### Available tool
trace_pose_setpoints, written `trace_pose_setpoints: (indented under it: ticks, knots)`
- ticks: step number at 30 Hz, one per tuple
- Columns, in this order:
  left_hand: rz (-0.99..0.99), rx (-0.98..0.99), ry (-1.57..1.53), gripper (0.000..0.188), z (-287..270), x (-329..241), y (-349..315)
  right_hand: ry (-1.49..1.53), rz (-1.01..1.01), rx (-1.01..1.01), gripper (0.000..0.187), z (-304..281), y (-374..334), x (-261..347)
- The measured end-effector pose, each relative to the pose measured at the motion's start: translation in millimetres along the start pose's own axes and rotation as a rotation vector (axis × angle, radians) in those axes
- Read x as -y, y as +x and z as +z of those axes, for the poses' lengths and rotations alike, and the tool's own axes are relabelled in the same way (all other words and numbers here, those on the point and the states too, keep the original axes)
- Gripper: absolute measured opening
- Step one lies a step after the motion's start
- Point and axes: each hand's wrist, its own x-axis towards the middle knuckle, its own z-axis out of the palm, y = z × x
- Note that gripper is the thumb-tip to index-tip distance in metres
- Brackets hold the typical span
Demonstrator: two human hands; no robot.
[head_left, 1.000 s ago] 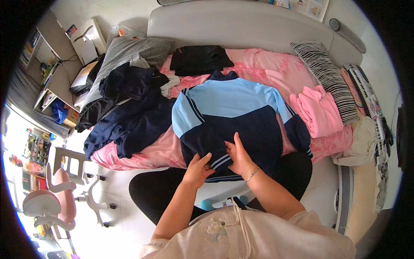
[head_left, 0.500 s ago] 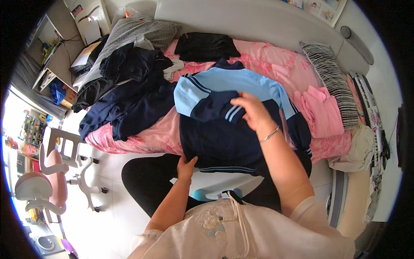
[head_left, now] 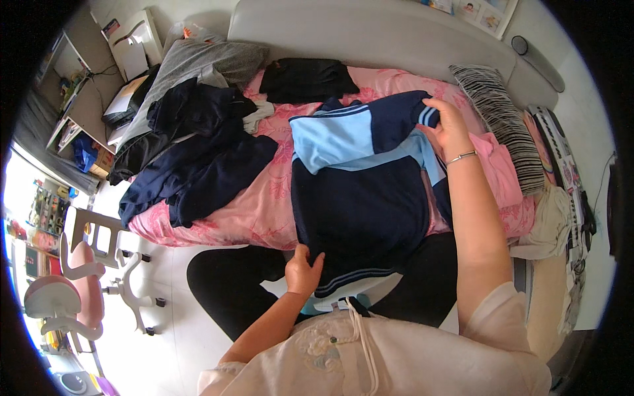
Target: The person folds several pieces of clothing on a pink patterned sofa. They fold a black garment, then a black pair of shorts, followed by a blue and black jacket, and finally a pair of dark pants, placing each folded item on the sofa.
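the fingers of the right hand (head_left: 450, 125) are curling together over the striped cuff of a sleeve, pinching it against the thumb and holding it folded across the chest of the navy and light-blue jacket (head_left: 366, 178). the fingers of the left hand (head_left: 304, 269) are lying close together with the thumb out to the side, gripping the jacket's striped hem at its near left corner. the jacket is lying spread flat, collar away from the person, on the pink floral bedsheet (head_left: 254, 204), with its hem hanging over the near edge of the bed above the person's black-clad legs (head_left: 231, 284). a thin bracelet (head_left: 461, 157) is sitting on the right wrist. just beside the right hand, a pink garment (head_left: 500, 165) is lying on the sheet, and beyond it a black-and-white striped pillow (head_left: 502, 119) is resting by the grey headboard (head_left: 370, 33). to the left of the jacket, well apart, a pile of dark navy clothes (head_left: 191, 158) is sprawling over the sheet (a grey garment (head_left: 198, 63) is lying behind it), and a folded black garment (head_left: 307, 79) is sitting near the headboard. a pink and white chair (head_left: 72, 290) is standing on the floor at the far left.
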Motion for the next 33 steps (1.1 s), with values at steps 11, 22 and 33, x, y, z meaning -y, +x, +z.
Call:
trace_pose_setpoints:
  ticks: [11, 22, 33]
  knots:
    - [0.006, 0.181, 0.115, 0.028, 26.3, 20.4, 6.5, 0.05, 0.073, -0.171, 0.023, -79.7, 5.8, -21.4]
    - [0.013, 0.206, -0.135, 0.024, 15.3, 19.2, -1.9, 0.229, 0.027, -0.185, 0.018, -79.2, 8.5, 8.1]
    - [0.034, 0.107, -0.21, 0.022, 7.8, 15.3, 23.3, -0.089, -0.138, -0.077, 0.018, -93.4, 5.5, -28.9]
